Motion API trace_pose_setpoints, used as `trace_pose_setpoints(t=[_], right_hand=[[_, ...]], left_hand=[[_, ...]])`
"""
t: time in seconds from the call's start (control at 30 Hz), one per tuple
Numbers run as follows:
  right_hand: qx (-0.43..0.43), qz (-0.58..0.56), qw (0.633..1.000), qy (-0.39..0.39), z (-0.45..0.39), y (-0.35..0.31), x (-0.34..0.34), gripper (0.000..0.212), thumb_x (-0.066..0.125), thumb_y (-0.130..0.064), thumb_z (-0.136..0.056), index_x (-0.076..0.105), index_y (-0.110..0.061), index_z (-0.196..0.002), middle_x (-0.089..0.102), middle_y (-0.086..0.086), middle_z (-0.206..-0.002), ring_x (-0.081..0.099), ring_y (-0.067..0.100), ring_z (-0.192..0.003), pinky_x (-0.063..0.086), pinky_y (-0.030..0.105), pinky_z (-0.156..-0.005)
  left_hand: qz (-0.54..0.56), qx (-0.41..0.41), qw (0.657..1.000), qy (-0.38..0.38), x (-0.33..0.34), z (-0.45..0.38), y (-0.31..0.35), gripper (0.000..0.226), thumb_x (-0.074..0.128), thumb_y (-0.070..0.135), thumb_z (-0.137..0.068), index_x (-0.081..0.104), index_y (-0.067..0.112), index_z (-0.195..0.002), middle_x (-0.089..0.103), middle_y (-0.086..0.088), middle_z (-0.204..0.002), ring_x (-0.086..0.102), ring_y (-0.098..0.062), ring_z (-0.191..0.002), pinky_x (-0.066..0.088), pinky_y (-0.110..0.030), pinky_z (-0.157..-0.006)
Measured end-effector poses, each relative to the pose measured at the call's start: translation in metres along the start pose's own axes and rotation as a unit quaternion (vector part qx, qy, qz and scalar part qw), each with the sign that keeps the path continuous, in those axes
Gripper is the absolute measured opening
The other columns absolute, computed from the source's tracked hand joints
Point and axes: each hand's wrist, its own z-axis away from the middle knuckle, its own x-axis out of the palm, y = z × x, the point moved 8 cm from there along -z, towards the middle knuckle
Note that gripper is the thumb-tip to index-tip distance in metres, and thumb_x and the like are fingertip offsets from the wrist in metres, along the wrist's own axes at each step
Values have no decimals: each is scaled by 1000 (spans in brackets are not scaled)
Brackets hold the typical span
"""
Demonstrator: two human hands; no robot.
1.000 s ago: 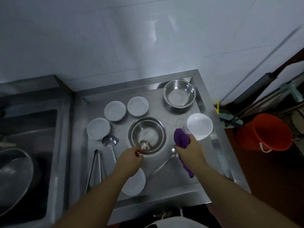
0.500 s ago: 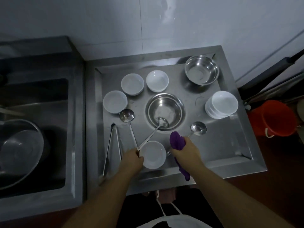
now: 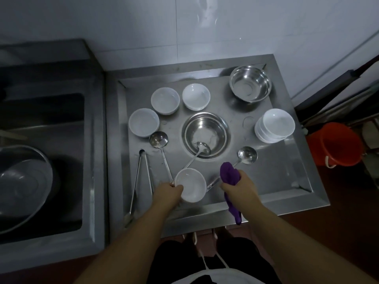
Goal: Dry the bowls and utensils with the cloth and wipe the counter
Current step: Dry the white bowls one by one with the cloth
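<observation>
At the counter's (image 3: 287, 181) near edge, the left hand (image 3: 171, 190) grips a white bowl's (image 3: 191, 184) rim to steady it; the right hand's (image 3: 239, 186) fingers clench the purple cloth (image 3: 228, 174), ready to dry.

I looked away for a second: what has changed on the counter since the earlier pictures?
The left hand has drawn back from the middle steel bowl to the near white bowl, gripping the end of the ladle that rests in that steel bowl. The right hand still holds the purple cloth. The other dishes look unmoved.
</observation>
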Motion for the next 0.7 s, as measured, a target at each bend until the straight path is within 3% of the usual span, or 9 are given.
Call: trace_pose_setpoints(t=[0.1,0.2,0.3,0.4,0.47,0.6,0.7], right_hand=[[-17,-27,999,-6,5,-11,-4,31,79,-31,-77,58,-38,-99,72,-5,-92,71,19,-81,58,38,-71],[-42,-66,997,-22,13,-28,-6,39,82,-34,-78,58,-42,-107,73,-5,-96,73,18,-83,58,37,-69],[-90,-115,989,-28,28,-60,-10,41,86,-44,-82,57,-42,-111,73,-5,-101,73,17,-85,55,33,-69],[-119,-142,982,-26,44,-93,-14,31,78,-53,-89,55,-45,-108,72,-5,-104,71,17,-91,55,37,-74],[-140,-152,978,-22,53,-116,-19,19,71,-49,-94,54,-52,-103,72,-5,-102,71,17,-91,55,36,-73],[-215,-142,966,-1,72,-171,-39,27,56,-39,-87,49,-59,-103,71,-3,-108,70,18,-92,59,42,-80],[-295,-116,948,17,89,-213,-55,34,63,-39,-93,46,-65,-107,70,-20,-102,70,1,-85,57,25,-68]], left_hand=[[98,-18,995,-3,-4,11,1,24,66,29,-93,74,9,-102,77,-12,-86,78,-28,-75,68,-45,-73],[173,-26,984,-19,-7,23,6,29,71,27,-88,70,5,-107,73,-17,-102,77,-33,-88,67,-53,-78],[253,-26,966,-32,-18,40,16,26,74,20,-90,64,8,-111,67,-19,-115,72,-35,-101,68,-49,-77],[339,-20,938,-69,-29,58,31,24,73,14,-94,66,7,-115,67,-21,-120,71,-36,-105,67,-45,-76],[370,1,925,-84,-40,72,46,25,73,11,-95,67,5,-119,69,-21,-121,70,-36,-110,67,-41,-73],[394,73,911,-98,-71,102,88,25,74,7,-96,69,5,-121,73,-20,-121,71,-34,-112,66,-39,-74],[371,156,910,-99,-97,129,126,27,76,10,-95,72,7,-122,77,-15,-119,74,-32,-112,66,-40,-84]])
